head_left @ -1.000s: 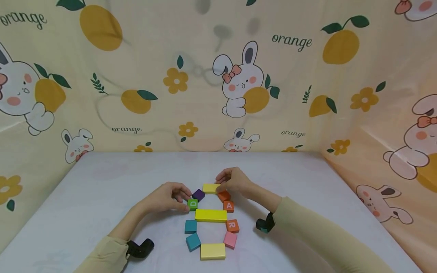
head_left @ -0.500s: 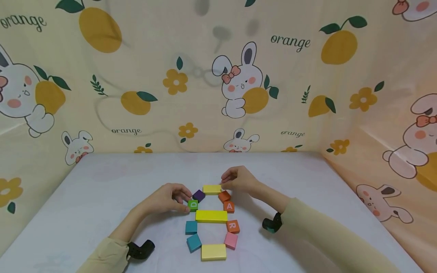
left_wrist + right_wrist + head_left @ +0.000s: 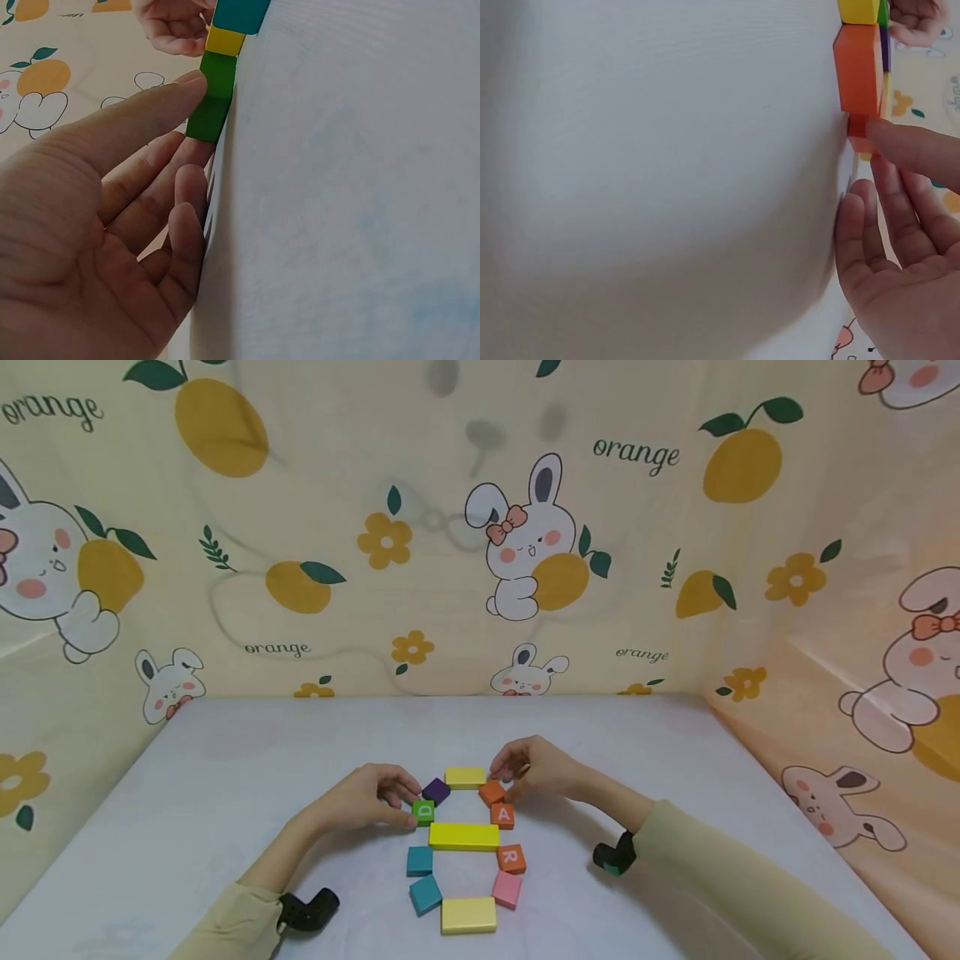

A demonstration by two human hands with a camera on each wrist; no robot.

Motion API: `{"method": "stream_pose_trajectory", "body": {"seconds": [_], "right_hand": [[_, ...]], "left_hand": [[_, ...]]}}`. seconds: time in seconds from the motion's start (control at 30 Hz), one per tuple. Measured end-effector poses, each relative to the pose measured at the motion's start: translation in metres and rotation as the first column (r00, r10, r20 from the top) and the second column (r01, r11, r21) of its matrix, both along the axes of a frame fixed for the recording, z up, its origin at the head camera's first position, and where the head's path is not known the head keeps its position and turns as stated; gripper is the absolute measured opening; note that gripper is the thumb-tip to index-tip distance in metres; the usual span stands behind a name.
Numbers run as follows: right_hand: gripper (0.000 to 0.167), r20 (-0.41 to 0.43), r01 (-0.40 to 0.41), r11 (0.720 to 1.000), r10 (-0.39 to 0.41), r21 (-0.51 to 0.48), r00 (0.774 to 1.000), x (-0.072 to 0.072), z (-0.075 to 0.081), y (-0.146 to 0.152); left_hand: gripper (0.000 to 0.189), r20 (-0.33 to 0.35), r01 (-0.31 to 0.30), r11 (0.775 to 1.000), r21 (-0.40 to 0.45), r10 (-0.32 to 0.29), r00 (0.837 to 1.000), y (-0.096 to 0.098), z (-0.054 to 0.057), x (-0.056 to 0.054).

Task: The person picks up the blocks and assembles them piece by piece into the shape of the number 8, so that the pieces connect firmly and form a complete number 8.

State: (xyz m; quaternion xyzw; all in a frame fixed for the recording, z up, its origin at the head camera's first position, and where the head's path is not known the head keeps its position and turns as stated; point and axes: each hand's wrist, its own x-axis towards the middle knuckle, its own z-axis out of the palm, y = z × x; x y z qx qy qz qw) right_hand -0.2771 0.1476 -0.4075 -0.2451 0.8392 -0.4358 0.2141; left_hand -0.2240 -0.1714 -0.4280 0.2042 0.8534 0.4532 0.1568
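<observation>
My left hand (image 3: 367, 795) pinches a green letter block (image 3: 423, 812) marked D, thumb on its near side and index finger by its far edge. Beside that fingertip lies a purple block (image 3: 437, 791). On the other side, my right hand (image 3: 545, 768) holds the upper orange block (image 3: 492, 792) between thumb and index finger. The right wrist view shows the thumb against this small orange block (image 3: 860, 133), its other fingers loosely bent. A yellow block (image 3: 465, 778) lies between the hands at the top, and an orange block marked A (image 3: 502, 815) sits just below.
A long yellow block (image 3: 463, 837) crosses the middle of the figure-eight outline. Below are two teal blocks (image 3: 420, 862), an orange block marked R (image 3: 512, 858), a pink block (image 3: 506, 889) and a pale yellow block (image 3: 468, 916). A printed curtain (image 3: 450, 610) borders the white table (image 3: 225, 760).
My right hand has left the top yellow block, moving right and toward me to the upper orange block. The left hand stays at the green block.
</observation>
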Motion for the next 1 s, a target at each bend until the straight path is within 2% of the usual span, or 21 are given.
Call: {"method": "stream_pose_trajectory", "body": {"seconds": [0.43,1.0], "right_hand": [[0.034,-0.011,-0.026,1.0,0.026,0.011,1.0,-0.0033,-0.004,0.0036],[0.036,0.019,-0.023,1.0,0.023,-0.015,1.0,-0.0047,-0.0041,0.0075]], "left_hand": [[0.042,0.004,0.007,1.0,0.016,-0.007,1.0,-0.0002,0.0014,0.0007],[0.04,-0.011,0.016,1.0,0.009,-0.016,1.0,-0.0014,0.0016,-0.0007]]}}
